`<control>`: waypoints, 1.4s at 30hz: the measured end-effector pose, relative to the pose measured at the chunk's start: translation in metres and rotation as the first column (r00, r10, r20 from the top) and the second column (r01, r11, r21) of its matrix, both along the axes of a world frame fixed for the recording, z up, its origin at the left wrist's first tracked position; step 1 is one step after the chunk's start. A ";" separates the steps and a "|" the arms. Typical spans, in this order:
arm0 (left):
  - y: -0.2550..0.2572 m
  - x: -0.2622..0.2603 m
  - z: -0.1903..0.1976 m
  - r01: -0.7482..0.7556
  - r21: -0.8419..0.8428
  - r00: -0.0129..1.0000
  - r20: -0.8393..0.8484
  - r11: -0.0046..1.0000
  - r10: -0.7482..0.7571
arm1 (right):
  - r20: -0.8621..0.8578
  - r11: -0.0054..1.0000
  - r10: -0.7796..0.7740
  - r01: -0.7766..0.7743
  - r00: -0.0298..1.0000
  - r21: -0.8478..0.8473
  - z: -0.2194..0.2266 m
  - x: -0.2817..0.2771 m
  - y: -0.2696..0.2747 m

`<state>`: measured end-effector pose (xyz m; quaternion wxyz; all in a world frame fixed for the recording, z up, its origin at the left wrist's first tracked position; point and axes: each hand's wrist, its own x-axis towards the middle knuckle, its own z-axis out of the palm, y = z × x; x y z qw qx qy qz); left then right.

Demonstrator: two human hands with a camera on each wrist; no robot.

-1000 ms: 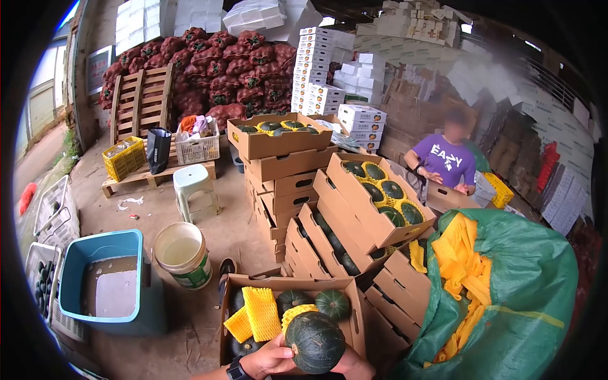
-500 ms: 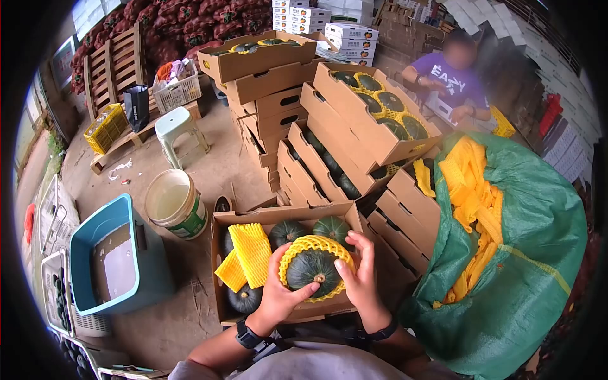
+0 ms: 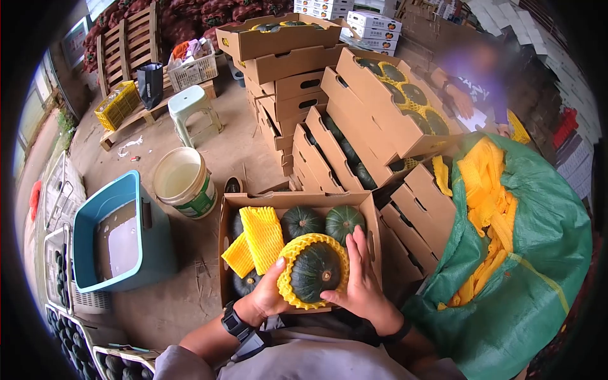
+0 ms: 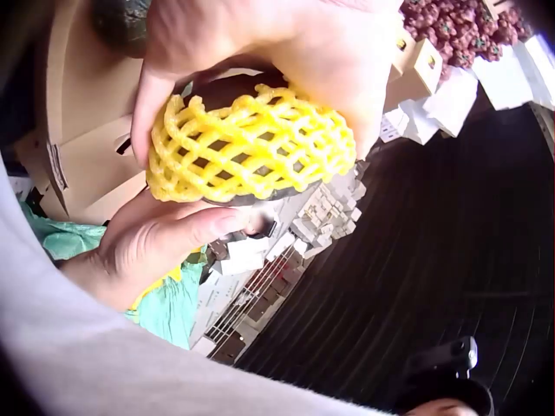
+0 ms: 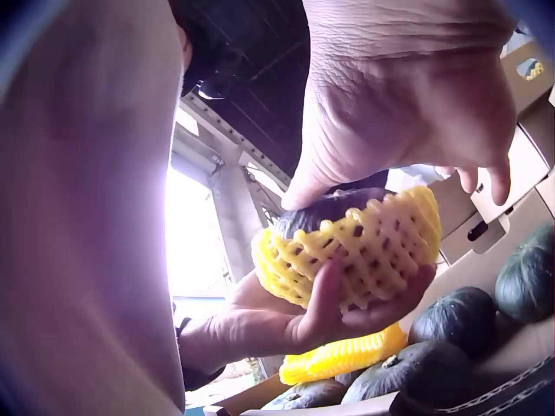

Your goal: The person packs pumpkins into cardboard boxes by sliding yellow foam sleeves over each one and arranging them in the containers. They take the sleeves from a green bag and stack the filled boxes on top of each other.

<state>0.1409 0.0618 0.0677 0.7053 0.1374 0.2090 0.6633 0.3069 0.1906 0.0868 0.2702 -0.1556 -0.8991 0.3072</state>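
Observation:
A dark green squash (image 3: 315,272), its stem facing up, sits in a yellow foam net (image 3: 286,286) that leaves its top bare. My left hand (image 3: 267,292) holds it from the left and below; the right wrist view shows the left fingers (image 5: 325,299) curled round the net. At its right side is my right hand (image 3: 365,292), thumb touching the squash top, the other fingers straight and lifted off. Beneath is an open cardboard box (image 3: 226,218) with several squashes (image 3: 301,221) and two folded yellow nets (image 3: 263,231) on the left.
A green sack (image 3: 538,304) with loose yellow nets (image 3: 484,190) stands at right. Stacked boxes (image 3: 373,136) of squashes rise behind. Left are a blue tub (image 3: 158,240), a pale bucket (image 3: 183,180) and a stool (image 3: 189,104). A person in purple (image 3: 475,82) is beyond the boxes.
One second ago the squash's visible side was bare; the net now surrounds it. Since half a second ago, my right fingers have straightened off the net. The head view has shifted slightly.

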 end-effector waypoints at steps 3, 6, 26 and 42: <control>0.005 0.012 0.008 -0.008 -0.037 0.861 -0.508 0.999 -0.012 | -0.085 0.969 0.229 -0.235 0.970 -0.072 0.010 -0.003 -0.006; 0.000 -0.015 0.054 0.119 -0.241 0.573 -0.775 0.963 -0.265 | -0.233 0.856 0.272 -0.345 0.934 -0.386 -0.012 0.010 0.022; -0.003 -0.005 0.064 -0.001 0.231 -0.191 -0.955 0.973 0.226 | -0.245 0.087 -0.207 -0.231 0.947 -0.969 -0.024 0.013 -0.017; 0.020 0.009 0.032 -0.159 0.225 0.797 -0.545 0.961 0.259 | -0.516 0.837 -0.448 0.140 0.730 -0.530 -0.016 -0.028 -0.001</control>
